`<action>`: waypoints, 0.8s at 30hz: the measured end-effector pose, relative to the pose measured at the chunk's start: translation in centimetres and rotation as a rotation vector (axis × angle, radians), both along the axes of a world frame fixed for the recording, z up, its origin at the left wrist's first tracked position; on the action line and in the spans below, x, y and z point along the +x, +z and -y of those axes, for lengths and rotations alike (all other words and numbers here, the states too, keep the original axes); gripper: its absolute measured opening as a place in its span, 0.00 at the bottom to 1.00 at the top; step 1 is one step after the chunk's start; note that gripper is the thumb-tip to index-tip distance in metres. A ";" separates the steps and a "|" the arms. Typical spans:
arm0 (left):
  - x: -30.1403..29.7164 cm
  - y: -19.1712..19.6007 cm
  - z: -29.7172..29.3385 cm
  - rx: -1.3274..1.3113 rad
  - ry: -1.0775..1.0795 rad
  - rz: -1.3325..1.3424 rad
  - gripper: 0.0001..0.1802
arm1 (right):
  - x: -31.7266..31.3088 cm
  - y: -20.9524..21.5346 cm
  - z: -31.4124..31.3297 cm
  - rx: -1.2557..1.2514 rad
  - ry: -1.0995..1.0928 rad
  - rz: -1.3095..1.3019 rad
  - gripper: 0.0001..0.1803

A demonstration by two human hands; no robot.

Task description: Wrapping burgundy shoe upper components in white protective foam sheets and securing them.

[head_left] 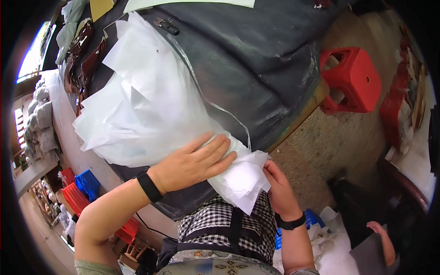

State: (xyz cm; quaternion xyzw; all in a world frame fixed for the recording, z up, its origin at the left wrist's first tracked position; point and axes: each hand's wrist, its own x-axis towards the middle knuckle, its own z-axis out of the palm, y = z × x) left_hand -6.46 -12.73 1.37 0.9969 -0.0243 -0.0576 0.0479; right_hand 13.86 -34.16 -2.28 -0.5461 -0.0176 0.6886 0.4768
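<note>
The bundle of thin white sheets [146, 96] lies on the dark-covered table [256, 68], fanned wide toward the left edge and narrowing toward you, its gathered end projecting past the near edge in front of your checked apron [206, 224]. Your left hand [195, 160] rests palm down across the narrow part, fingers extended and close together, pressed on the sheets rather than closed around them. Your right hand [278, 188] is at the right side of the gathered end, fingers bent and in contact with it; the fingertips are partly hidden, so whether they are clamped on the sheets cannot be told. A clear, shiny strip [201, 91] runs along the bundle's right side, from near the far edge down to the gathered end. Black-handled snips [167, 26] lie near the far edge, beside the upper end of that strip. A pale sheet [188, 3] lies beyond them, cut off by the view. Glossy brown pieces [87, 55] are at the left edge. Off the table's right edge stands a red stool [360, 80]; another person's forearm [388, 247] shows behind you, to your right.
</note>
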 end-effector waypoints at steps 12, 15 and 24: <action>-1.9 1.9 -2.9 -0.276 0.165 0.044 0.34 | -1.3 -1.2 -3.1 0.049 -0.105 -0.025 0.24; -1.4 2.8 -4.6 -0.319 0.168 0.093 0.35 | -3.2 -4.4 -1.9 0.313 0.110 0.480 0.24; 3.8 2.8 -6.0 -0.317 0.439 0.277 0.41 | -3.4 -2.4 -3.9 0.215 0.310 1.486 0.16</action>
